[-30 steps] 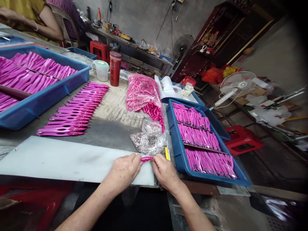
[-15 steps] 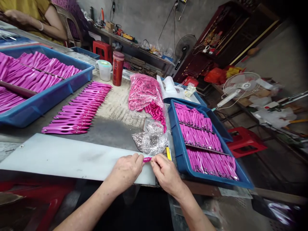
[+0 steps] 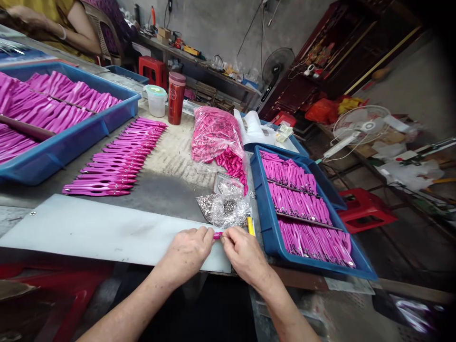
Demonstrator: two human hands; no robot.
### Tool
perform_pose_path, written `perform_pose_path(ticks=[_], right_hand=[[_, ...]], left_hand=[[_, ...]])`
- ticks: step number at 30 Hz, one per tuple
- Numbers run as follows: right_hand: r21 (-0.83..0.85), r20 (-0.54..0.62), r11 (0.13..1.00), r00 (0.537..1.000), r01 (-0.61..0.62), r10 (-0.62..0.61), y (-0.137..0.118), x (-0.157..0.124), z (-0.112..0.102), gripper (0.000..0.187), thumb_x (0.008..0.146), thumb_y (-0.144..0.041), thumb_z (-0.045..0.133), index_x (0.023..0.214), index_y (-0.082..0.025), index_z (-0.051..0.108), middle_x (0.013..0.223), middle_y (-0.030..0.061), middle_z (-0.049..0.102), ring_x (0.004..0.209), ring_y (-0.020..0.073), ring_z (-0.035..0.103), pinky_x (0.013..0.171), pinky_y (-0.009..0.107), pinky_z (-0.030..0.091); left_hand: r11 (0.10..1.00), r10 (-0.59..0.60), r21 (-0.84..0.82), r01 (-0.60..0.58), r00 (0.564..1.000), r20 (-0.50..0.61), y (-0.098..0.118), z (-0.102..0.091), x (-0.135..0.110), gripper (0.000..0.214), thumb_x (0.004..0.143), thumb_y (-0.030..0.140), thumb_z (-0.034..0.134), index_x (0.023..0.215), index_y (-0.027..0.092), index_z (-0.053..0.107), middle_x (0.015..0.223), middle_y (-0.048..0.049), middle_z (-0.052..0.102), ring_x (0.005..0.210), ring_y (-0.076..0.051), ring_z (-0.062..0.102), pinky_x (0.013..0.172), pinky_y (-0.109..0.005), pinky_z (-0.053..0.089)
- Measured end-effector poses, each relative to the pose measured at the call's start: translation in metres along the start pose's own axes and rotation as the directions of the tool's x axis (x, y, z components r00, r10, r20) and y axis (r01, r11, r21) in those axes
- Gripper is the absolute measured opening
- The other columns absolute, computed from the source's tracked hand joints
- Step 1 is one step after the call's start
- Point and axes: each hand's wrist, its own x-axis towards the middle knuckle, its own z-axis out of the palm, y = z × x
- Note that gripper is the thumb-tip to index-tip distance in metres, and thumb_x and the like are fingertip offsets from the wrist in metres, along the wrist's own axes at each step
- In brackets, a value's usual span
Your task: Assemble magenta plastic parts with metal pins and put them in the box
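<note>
Between my two hands, over the right end of a white board, is a small magenta plastic piece. My left hand is closed around its left part, so most of it is hidden. The fingertips of my right hand pinch at its right end; whether they also hold a tiny part cannot be made out. Just beyond my hands lies a clear plastic bag of small metal parts, with a yellow-handled tool beside it. Farther left, magenta handle-like pieces lie in a slanting row.
A blue tray of magenta pieces stands right, another blue tray left. A bag of small pink parts sits mid-table, near a red tumbler and a lidded tub. Another person's arm shows at the far left.
My hands stay together, and slightly less of the magenta piece shows between them. The whole view has shifted slightly; the table things look unchanged.
</note>
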Motion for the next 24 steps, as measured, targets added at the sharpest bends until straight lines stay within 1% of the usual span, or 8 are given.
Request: perform_pose_path(ticks=[3,6,13,19,24], right_hand=[[0.047,-0.002,0.998,0.999,-0.044,0.044,-0.0008,0.0004,-0.0003,0.020,0.080,-0.016,0.042,0.061,-0.019,0.045,0.061,-0.0006,0.050,0.058,0.0122,0.047,0.054,0.023,0.033],[0.062,-0.008,0.998,0.999,-0.032,0.033,-0.0008,0.0001,0.0007,0.020,0.080,-0.016,0.041,0.061,-0.019,0.045,0.061,-0.0005,0.049,0.058,0.0122,0.047,0.054,0.022,0.033],[0.031,-0.010,0.999,1.000,-0.006,0.006,-0.0003,0.0012,0.0049,0.021,0.081,-0.016,0.039,0.061,-0.018,0.045,0.061,-0.0001,0.050,0.059,0.0125,0.047,0.055,0.023,0.033],[0.038,0.003,0.999,1.000,0.016,-0.016,0.0015,0.0004,0.0067,0.022,0.081,-0.016,0.038,0.060,-0.019,0.044,0.061,0.0000,0.049,0.059,0.0126,0.047,0.055,0.023,0.034],[0.098,0.007,0.995,1.000,-0.030,0.029,0.0029,-0.0005,0.0077,0.022,0.080,-0.016,0.039,0.059,-0.019,0.040,0.059,-0.0010,0.046,0.057,0.0120,0.045,0.053,0.022,0.032]], left_hand=[[1.000,0.005,0.004,-0.005,1.000,0.024,-0.0001,-0.0009,-0.0006,0.010,0.084,0.013,0.036,0.080,0.018,0.044,0.066,-0.0003,0.048,0.057,-0.016,0.051,0.050,-0.027,0.040],[1.000,0.012,0.001,-0.012,0.999,0.048,0.0000,-0.0029,0.0000,0.011,0.084,0.013,0.036,0.081,0.018,0.045,0.067,-0.0009,0.049,0.057,-0.016,0.052,0.050,-0.027,0.041],[1.000,0.008,0.002,-0.008,0.996,0.088,0.0007,-0.0065,0.0019,0.012,0.083,0.011,0.035,0.080,0.017,0.046,0.068,-0.0017,0.050,0.058,-0.017,0.053,0.051,-0.027,0.043],[1.000,0.006,0.010,-0.007,0.997,0.081,0.0006,-0.0059,0.0008,0.013,0.082,0.011,0.035,0.082,0.017,0.047,0.068,-0.0016,0.049,0.058,-0.016,0.052,0.051,-0.027,0.043],[1.000,-0.006,0.003,0.006,0.995,0.104,0.0007,-0.0072,0.0021,0.011,0.083,0.012,0.036,0.082,0.017,0.047,0.068,-0.0017,0.050,0.058,-0.017,0.053,0.051,-0.027,0.044]])
